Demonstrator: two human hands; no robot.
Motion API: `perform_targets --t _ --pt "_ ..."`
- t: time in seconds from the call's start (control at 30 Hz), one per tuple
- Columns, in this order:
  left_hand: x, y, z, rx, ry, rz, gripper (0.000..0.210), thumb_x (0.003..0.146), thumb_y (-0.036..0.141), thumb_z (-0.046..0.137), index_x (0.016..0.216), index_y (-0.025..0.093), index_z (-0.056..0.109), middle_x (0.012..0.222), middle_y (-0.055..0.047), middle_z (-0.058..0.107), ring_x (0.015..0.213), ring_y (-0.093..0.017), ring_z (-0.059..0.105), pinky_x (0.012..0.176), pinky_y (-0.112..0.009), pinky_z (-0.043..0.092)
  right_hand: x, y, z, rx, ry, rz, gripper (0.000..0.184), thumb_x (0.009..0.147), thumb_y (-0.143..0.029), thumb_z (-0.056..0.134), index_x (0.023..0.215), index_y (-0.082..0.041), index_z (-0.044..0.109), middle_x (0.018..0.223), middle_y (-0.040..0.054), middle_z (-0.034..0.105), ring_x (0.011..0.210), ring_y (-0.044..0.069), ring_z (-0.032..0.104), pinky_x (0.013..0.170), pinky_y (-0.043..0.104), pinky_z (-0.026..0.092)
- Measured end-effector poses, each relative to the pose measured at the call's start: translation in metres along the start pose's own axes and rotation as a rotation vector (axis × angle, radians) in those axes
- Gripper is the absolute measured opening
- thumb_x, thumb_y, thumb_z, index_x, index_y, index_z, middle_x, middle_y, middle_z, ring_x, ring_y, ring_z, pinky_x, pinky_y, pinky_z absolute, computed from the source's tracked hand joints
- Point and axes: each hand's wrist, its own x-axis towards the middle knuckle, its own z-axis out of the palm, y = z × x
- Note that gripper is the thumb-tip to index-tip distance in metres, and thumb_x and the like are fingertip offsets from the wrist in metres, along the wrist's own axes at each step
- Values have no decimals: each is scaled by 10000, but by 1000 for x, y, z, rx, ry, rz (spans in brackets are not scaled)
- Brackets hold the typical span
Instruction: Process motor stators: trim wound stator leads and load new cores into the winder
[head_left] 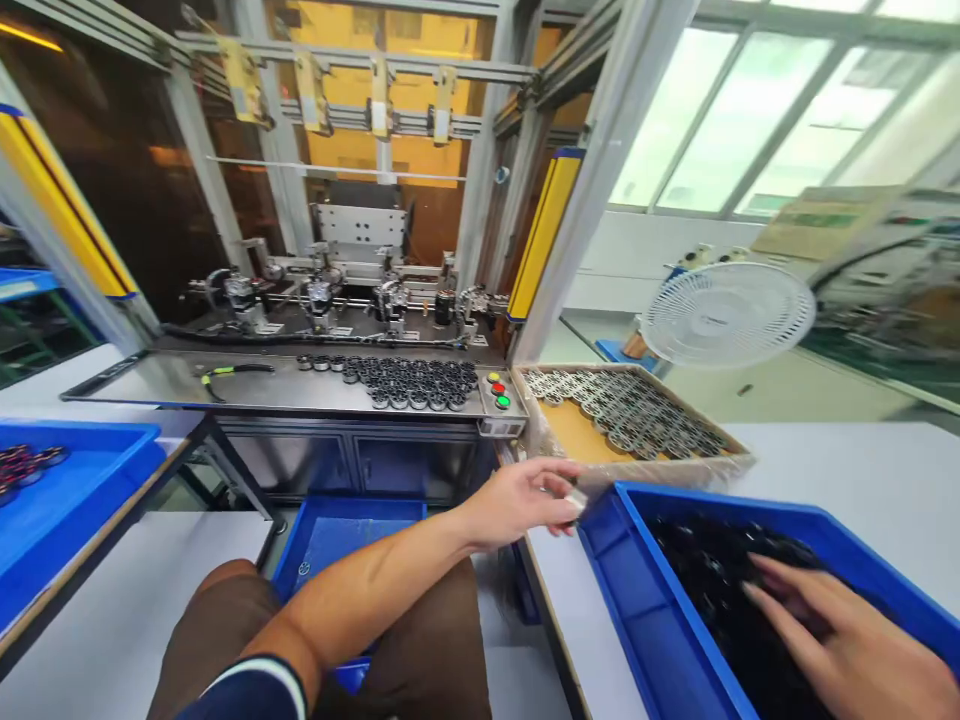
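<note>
My left hand [525,503] hangs near the left corner of a blue bin, its fingers closed on a small pale, silvery piece [576,500]. Most of that piece is covered by the fingers and blurred. Inside the blue bin [637,590] lies a heap of black parts [705,570], too dark to make out singly. Over this heap reaches my right hand [847,625], thumb and forefinger apart, with nothing visible between them. Just beyond my left hand stands a plastic-lined box [577,430] with rows of silvery round metal parts [637,400].
Ahead is a machine with fixtures [319,300] and yellow side bars [547,235]. Black rings [420,380] cover part of its metal ledge, beside a button box [501,395]. Blue trays stand at left [82,500] and below [352,510]. A white fan [727,315] is at right.
</note>
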Motion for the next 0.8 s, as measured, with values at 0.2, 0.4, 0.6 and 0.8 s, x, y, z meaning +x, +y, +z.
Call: perform_targets --t 0.2,0.4,0.6,0.8 --pt "-60 3 21 -364 -16 -180 649 482 325 966 1058 143 728 889 -62 734 725 -126 678 711 -256 545 4 -141 -5 262 18 -112 191 935 -211 597 1115 -254 642 852 19 710 678 166 693 643 258 603" --pt "-75 6 52 -362 -33 -157 602 452 265 973 1000 146 754 902 -66 774 780 -159 719 747 -275 581 -25 -171 -4 398 16 -167 314 904 -57 586 1156 -242 617 883 46 718 736 173 706 642 262 609" --pt "-78 -1 61 -364 -15 -76 576 493 318 963 996 138 749 931 -85 777 824 -199 748 839 -336 601 -28 -164 -6 398 -25 -215 335 918 -49 550 1213 -209 569 926 67 703 817 175 703 716 275 619" --pt "-81 -2 57 -268 -2 -26 590 528 370 948 1024 124 746 909 -96 775 825 -213 739 823 -346 608 -21 -154 -8 347 4 -228 296 917 -102 610 1193 -210 607 989 87 664 927 195 684 795 293 618"
